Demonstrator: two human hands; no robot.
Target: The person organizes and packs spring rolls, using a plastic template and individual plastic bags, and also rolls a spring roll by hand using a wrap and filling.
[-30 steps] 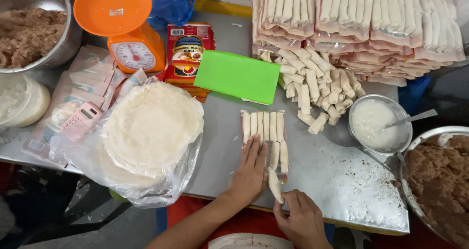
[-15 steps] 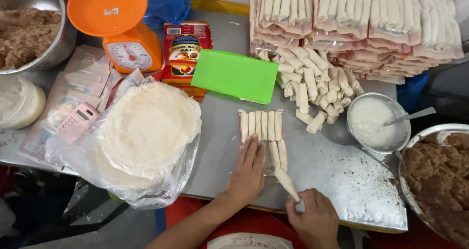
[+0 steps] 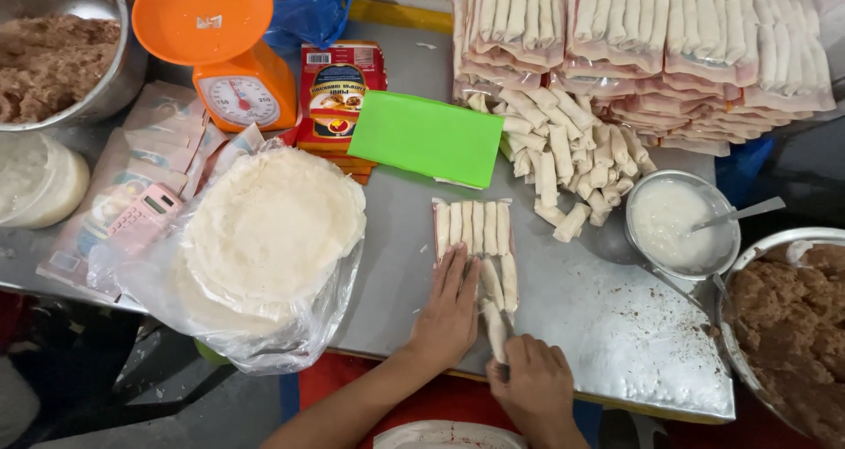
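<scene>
My left hand [image 3: 449, 312] lies flat, fingers together, on the near end of a clear bag [image 3: 475, 238] partly filled with pale spring rolls laid side by side on the steel table [image 3: 607, 326]. My right hand [image 3: 528, 383] is at the table's front edge, fingers closed on one spring roll [image 3: 495, 327] whose far end points into the bag's open end, beside two rolls lying in the second row. A loose heap of spring rolls [image 3: 572, 163] lies behind the bag.
Stacked packed bags of rolls [image 3: 651, 35] fill the back right. A stack of round wrappers [image 3: 273, 229] in plastic lies left. Green sheet [image 3: 427, 136], orange scale [image 3: 238, 70], pink calculator [image 3: 145, 216], paste bowl with spoon [image 3: 678, 224], and filling bowls [image 3: 792, 326] [image 3: 53, 53] surround the work area.
My right hand swung the held roll out to the right, then brought it back left and pushed it up into the bag's opening. The left hand stayed flat on the bag.
</scene>
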